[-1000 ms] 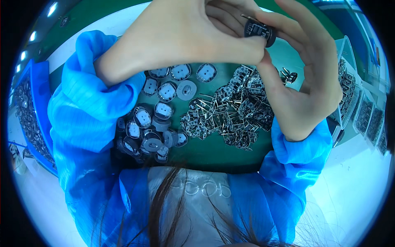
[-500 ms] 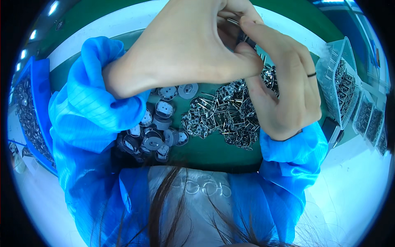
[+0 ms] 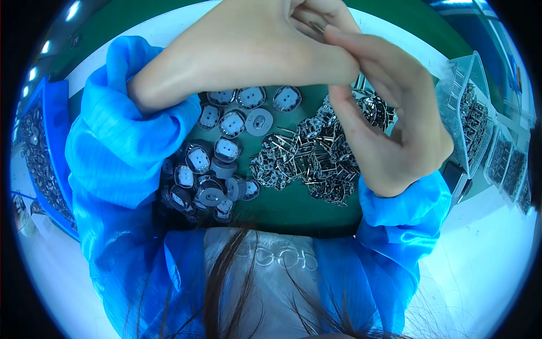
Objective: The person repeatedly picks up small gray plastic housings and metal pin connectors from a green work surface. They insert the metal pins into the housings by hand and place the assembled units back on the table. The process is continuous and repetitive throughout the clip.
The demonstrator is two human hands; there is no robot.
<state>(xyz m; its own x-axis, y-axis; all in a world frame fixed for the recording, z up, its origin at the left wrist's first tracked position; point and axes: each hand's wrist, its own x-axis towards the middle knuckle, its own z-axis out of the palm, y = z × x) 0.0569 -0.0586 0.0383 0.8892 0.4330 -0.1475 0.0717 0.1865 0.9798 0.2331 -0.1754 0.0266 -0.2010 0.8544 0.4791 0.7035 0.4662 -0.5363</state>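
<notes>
Both hands are raised close together above the bench, fingers meeting at the upper middle. My left hand (image 3: 265, 53) is closed, its fingers curled and its back hiding most of what is inside. A small metal tip (image 3: 317, 26) shows between the fingertips of both hands; the rest of that piece is hidden. My right hand (image 3: 398, 99) is closed in a pinch against the left thumb. Beneath them lie round grey parts with pale square faces (image 3: 227, 149), several of them heaped. Beside these is a pile of shiny metal parts with pins (image 3: 307, 152).
A blue bin (image 3: 55, 113) of small dark round parts stands at the left. At the right, a clear plastic tray (image 3: 449, 90) holds metal parts, with smaller clear trays (image 3: 502, 161) beyond it. The piles rest on a green mat (image 3: 282, 212).
My left hand has risen and rolled over slightly, uncovering more round grey parts below it. The right hand has turned, its wrist shifting a little right. The dark piece seen between them is now hidden.
</notes>
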